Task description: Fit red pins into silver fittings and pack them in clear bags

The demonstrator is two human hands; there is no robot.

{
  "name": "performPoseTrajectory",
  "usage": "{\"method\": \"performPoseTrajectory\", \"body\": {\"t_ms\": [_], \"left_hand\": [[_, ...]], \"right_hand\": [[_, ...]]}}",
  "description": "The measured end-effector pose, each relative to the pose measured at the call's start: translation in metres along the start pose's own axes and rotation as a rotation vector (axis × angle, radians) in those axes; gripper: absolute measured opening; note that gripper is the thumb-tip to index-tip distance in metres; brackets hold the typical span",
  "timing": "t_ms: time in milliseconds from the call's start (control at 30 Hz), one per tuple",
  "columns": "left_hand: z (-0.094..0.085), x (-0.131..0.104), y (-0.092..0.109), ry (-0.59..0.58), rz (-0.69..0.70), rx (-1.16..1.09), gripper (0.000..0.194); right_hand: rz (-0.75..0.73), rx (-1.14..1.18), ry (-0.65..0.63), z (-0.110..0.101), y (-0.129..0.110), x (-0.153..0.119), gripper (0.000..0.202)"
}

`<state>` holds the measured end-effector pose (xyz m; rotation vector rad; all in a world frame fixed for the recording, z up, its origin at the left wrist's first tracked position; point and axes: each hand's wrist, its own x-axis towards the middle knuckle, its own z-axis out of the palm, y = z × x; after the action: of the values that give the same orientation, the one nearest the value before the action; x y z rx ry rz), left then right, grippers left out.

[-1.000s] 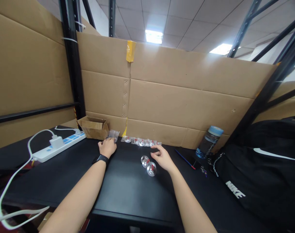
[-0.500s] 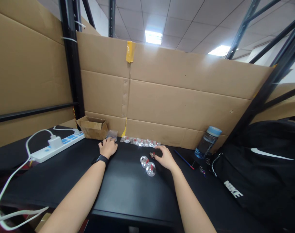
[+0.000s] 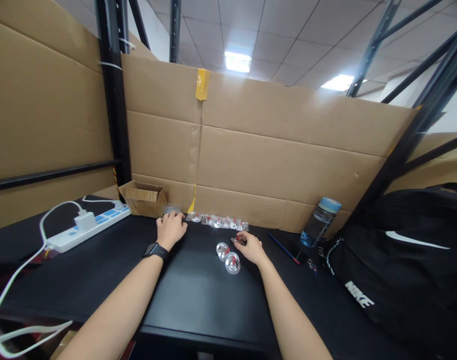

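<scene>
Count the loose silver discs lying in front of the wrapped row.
2: the near disc and the far disc, just behind it to the left. The right hand pinches a small red-and-silver piece, partly hidden, which may be another.

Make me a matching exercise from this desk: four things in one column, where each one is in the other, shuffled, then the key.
Things
1. Right hand
2. Loose discs
3. Wrapped pieces
4. Bottle

Places
A. In a row along the foot of the cardboard wall
B. Near the black backpack, blue lid on top
C. At a small piece with red on it
D. A close pair on the desk

Pairs: 1-C, 2-D, 3-A, 4-B
</scene>
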<state>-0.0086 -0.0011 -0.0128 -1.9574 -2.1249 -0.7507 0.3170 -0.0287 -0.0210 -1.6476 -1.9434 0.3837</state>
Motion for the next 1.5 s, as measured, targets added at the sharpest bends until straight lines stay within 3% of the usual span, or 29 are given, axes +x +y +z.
{"method": "performPoseTrajectory", "body": {"t_ms": [133,300,467,700,800,900,1033,1200,1500], "left_hand": [[-0.006,-0.015,0.033,-0.112,0.161,-0.217,0.026],[-0.004,-0.041,0.068,-0.237,0.512,-0.387,0.029],[0.003,-0.054,0.075,-0.467,0.65,-0.448,0.044],[0.0,-0.057,0.077,-0.533,0.744,-0.47,0.042],[0.004,-0.055,0.077,-0.523,0.741,-0.463,0.044],[0.014,-0.044,0.069,-0.396,0.633,-0.389,0.042],[0.028,-0.018,0.039,-0.236,0.385,-0.181,0.044],[0.035,0.002,0.01,-0.234,0.211,-0.072,0.055],[0.028,0.0,0.018,-0.162,0.148,0.013,0.046]], "right_hand": [[-0.004,0.068,0.015,0.002,0.003,0.0,0.024],[-0.013,0.048,0.01,0.005,0.004,0.0,0.03],[-0.043,-0.007,-0.069,-0.003,0.003,-0.003,0.037],[-0.091,-0.026,-0.137,-0.015,0.003,-0.006,0.03],[-0.054,-0.013,-0.168,-0.018,0.001,-0.008,0.027],[-0.03,0.015,-0.167,-0.019,0.0,-0.007,0.027],[-0.013,0.025,-0.122,-0.016,0.002,-0.005,0.024],[-0.019,0.054,-0.084,-0.015,0.002,-0.006,0.024],[-0.017,0.033,-0.08,-0.017,-0.002,-0.007,0.025]]}}
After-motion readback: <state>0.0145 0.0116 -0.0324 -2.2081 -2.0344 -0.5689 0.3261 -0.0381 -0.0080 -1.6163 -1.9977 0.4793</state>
